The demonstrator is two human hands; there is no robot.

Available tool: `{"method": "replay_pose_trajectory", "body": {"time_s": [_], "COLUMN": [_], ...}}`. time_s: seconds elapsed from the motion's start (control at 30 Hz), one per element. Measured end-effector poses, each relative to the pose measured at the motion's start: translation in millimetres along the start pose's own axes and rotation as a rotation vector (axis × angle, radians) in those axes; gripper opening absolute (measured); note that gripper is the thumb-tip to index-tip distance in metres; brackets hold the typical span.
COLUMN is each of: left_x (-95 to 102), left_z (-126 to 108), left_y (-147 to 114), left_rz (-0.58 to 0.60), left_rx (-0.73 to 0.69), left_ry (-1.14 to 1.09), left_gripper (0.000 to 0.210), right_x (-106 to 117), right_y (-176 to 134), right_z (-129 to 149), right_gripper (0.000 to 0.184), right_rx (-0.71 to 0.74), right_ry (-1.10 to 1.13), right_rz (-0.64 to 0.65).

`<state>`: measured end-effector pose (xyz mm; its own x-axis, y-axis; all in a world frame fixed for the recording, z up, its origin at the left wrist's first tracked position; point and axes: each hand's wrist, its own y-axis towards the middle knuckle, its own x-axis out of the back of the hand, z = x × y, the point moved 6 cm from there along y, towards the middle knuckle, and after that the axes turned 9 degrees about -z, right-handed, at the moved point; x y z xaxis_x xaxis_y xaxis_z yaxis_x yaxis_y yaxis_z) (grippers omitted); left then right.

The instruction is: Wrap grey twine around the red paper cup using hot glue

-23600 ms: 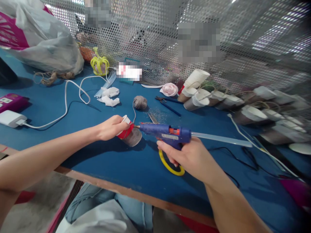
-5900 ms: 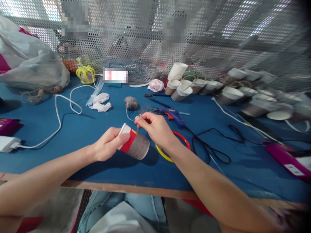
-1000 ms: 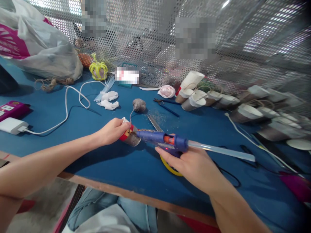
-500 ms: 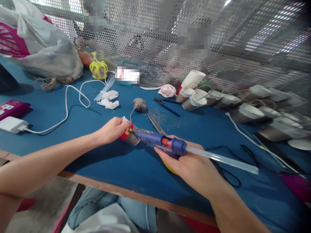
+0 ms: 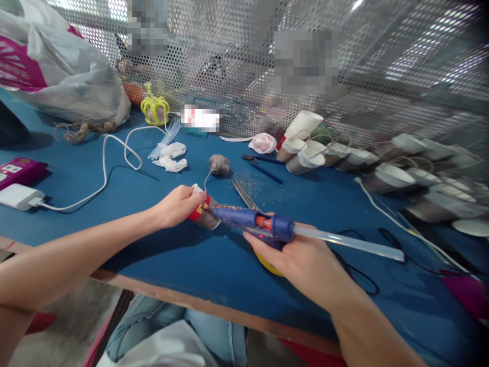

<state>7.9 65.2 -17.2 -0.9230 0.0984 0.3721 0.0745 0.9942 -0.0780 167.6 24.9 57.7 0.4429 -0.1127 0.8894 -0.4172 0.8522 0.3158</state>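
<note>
My left hand is closed on a small paper cup, red with grey yarn wound round one end, held tilted on its side. From the cup a strand runs up to a ball of grey yarn. A blue hot glue gun fills my right hand, whose fingers wrap its handle. Its nozzle points left and meets or nearly meets the cup's side; exact contact cannot be made out. A long clear glue stick juts from the gun's back. Behind the gun lie scissors, partly hidden.
Blue-handled pliers and a pink fabric rose lie farther back. Several yarn-wrapped cups stand at the right. A white cable crosses the left side. A plastic bag rests against the perforated metal panel.
The glue gun's back end has shifted very slightly to the right, and its glue stick now sits a little higher. My left hand and the cup have hardly moved.
</note>
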Motion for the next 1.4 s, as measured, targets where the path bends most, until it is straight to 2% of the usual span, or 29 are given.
{"method": "replay_pose_trajectory", "body": {"time_s": [0.13, 0.57, 0.9, 1.07, 1.4], "left_x": [0.0, -1.3, -0.2, 0.0, -1.3], "left_z": [0.3, 0.1, -0.3, -0.7, -1.1], "left_y": [0.0, -1.2, -1.1, -1.5, -2.2], "left_rz": [-0.013, 0.022, 0.002, 0.000, 0.029], "left_rx": [-0.009, -0.018, -0.022, -0.028, -0.105], "left_ry": [0.019, 0.006, 0.026, 0.042, 0.069], "left_gripper": [0.034, 0.034, 0.035, 0.033, 0.037], "right_x": [4.5, 4.1, 2.3, 4.7, -1.3], "right_y": [2.9, 1.7, -0.6, 0.6, 5.8], "right_z": [1.4, 0.6, 1.9, 1.8, -16.9], "right_gripper": [0.018, 0.017, 0.020, 0.019, 0.016], "right_rx": [-0.003, -0.010, -0.007, -0.008, -0.087], "right_ry": [0.006, -0.024, -0.010, -0.007, 0.099], "right_rz": [-0.045, -0.023, -0.002, -0.035, -0.060]}}
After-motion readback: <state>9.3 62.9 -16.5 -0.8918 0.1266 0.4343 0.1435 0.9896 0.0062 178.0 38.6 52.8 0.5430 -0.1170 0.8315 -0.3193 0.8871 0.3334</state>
